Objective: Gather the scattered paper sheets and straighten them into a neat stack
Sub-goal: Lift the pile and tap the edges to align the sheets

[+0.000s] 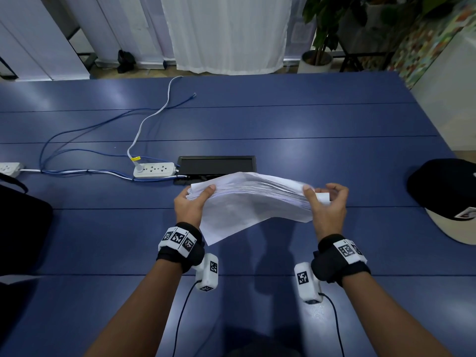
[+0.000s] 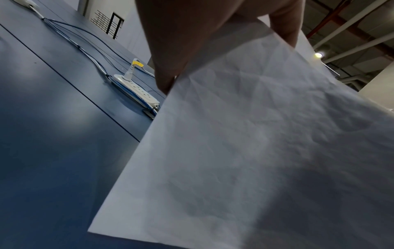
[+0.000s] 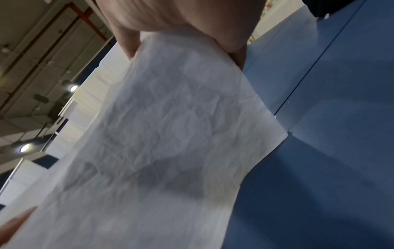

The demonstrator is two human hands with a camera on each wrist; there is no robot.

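Left hand: the left hand [image 1: 192, 203] is pinching the left end of the thick bundle of white paper sheets [image 1: 247, 202], thumb on top.
Right hand: the right hand [image 1: 327, 202] is gripping the bundle's right end, fingers curled.
Paper: the bundle is arching upward, raised above the dark blue tabletop [image 1: 309, 130]; its edges are lying uneven.
Surroundings: a white power strip [image 1: 154, 170] and a black cap [image 1: 448, 191] are resting on the tabletop.

Bare forearms, no sleeves. Black wrist straps [image 1: 180, 253] carry white blocks with black square-code markers. White wrist cameras [image 1: 207, 273] hang underneath, black cables trailing.
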